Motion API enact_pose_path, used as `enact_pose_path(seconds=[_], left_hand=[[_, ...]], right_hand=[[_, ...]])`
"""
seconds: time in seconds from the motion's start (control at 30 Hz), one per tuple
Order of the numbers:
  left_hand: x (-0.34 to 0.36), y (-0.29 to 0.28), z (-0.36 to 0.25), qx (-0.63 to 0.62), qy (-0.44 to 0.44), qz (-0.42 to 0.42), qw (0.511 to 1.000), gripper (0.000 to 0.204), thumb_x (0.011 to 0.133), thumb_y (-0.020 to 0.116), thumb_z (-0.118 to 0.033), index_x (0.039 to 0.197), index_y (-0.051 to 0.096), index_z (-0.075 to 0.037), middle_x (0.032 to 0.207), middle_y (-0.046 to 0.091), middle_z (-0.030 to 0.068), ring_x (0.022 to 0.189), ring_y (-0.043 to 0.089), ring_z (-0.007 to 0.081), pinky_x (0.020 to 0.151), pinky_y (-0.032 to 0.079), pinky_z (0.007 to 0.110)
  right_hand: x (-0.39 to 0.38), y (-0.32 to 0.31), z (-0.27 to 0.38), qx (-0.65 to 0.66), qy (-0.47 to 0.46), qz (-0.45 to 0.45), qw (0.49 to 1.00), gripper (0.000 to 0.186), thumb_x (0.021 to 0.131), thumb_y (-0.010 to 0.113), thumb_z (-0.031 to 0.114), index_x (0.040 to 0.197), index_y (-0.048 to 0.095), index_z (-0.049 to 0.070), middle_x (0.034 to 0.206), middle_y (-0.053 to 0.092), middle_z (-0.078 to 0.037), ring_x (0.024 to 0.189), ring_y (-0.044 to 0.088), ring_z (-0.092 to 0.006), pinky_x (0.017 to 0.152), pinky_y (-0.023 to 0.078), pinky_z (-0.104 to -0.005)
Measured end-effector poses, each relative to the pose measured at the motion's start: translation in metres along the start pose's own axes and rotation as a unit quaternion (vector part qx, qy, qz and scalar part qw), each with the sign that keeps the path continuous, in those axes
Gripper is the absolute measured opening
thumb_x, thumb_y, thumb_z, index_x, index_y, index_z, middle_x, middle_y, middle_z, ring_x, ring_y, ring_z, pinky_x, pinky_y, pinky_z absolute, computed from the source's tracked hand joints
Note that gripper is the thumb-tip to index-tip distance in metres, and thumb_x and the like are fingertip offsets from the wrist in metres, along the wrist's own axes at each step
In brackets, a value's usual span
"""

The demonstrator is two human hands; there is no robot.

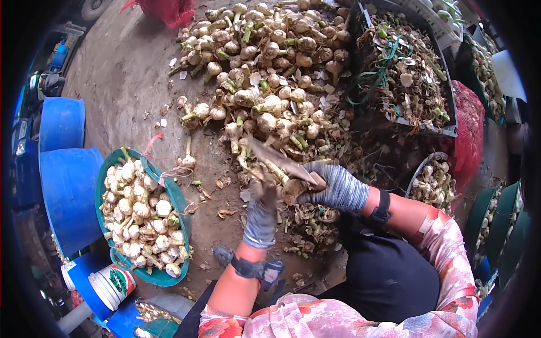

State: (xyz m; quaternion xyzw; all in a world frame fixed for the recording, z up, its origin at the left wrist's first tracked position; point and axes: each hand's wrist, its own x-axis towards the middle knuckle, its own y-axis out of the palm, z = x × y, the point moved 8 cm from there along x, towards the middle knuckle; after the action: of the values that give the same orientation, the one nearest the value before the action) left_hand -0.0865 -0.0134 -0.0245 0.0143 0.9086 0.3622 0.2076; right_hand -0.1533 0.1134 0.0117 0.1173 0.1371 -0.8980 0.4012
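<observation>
At centre frame, I see my right hand (337, 188) closed around a knife (279, 159), blade pointing toward ten o'clock; my left hand (261, 217) grips a garlic bulb (293, 188), stalk running alongside the blade.

Two gloved hands, the left hand (261, 217) and the right hand (336, 187), one knife (282, 160) and one garlic bulb (293, 188) between them. One big heap of garlic (270, 67) far, too many bulbs to count. One green basin (180, 200) left, three blue tubs (65, 194), one black crate (451, 121) right, one red net sack (468, 135)
</observation>
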Motion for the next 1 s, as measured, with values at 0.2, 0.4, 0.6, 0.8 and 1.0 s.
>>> enact_pose_path(seconds=[0.2, 0.4, 0.6, 0.8, 1.0], left_hand=[[-0.019, -0.129, 0.046, 0.706, 0.049, -0.027, 0.706, 0.043, 0.099, 0.052, -0.033, 0.137, 0.049, -0.013, 0.136, 0.053, 0.011, 0.126, 0.051, 0.0293, 0.106, 0.04, 0.044], [-0.012, -0.039, 0.007, 0.574, 0.035, -0.067, 0.816, 0.043, 0.097, 0.058, -0.031, 0.13, 0.053, -0.004, 0.112, 0.063, 0.0133, 0.105, 0.06, 0.0269, 0.094, 0.048, 0.041], [-0.018, 0.013, -0.042, 0.63, 0.095, -0.109, 0.763, 0.034, 0.09, 0.065, -0.021, 0.114, 0.065, 0.003, 0.103, 0.068, 0.023, 0.094, 0.066, 0.0375, 0.087, 0.051, 0.043], [-0.004, 0.035, -0.034, 0.574, 0.157, -0.062, 0.801, 0.053, 0.083, 0.071, -0.018, 0.13, 0.051, 0.001, 0.112, 0.064, 0.0187, 0.1, 0.064, 0.0318, 0.092, 0.05, 0.039], [-0.015, 0.008, -0.01, 0.016, 0.082, -0.098, 0.992, 0.067, 0.085, 0.078, -0.021, 0.14, 0.042, -0.01, 0.122, 0.054, -0.0005, 0.11, 0.051, 0.012, 0.097, 0.044, 0.029]], right_hand=[[-0.001, 0.012, 0.041, -0.238, -0.082, 0.074, 0.965, 0.051, 0.082, 0.072, 0.047, 0.117, 0.06, 0.012, 0.097, 0.068, -0.016, 0.095, 0.065, -0.0368, 0.08, 0.053, -0.0432], [-0.011, -0.016, -0.018, -0.323, 0.064, 0.081, 0.941, 0.032, 0.083, 0.069, 0.039, 0.102, 0.066, 0.014, 0.085, 0.069, -0.015, 0.081, 0.067, -0.037, 0.071, 0.054, -0.0445], [-0.025, -0.033, -0.055, -0.183, 0.15, 0.012, 0.972, 0.054, 0.078, 0.075, 0.053, 0.105, 0.066, 0.007, 0.091, 0.069, -0.018, 0.088, 0.068, -0.0336, 0.078, 0.053, -0.0413], [0.006, -0.02, -0.001, 0.019, 0.071, -0.074, 0.995, 0.052, 0.079, 0.08, 0.045, 0.103, 0.063, 0.002, 0.083, 0.067, -0.015, 0.076, 0.063, -0.0219, 0.072, 0.05, -0.0367], [0.003, -0.011, -0.032, 0.2, 0.127, -0.059, 0.97, 0.04, 0.087, 0.072, 0.047, 0.089, 0.068, 0.007, 0.07, 0.061, 0.003, 0.063, 0.053, -0.0084, 0.057, 0.045, -0.0284]])
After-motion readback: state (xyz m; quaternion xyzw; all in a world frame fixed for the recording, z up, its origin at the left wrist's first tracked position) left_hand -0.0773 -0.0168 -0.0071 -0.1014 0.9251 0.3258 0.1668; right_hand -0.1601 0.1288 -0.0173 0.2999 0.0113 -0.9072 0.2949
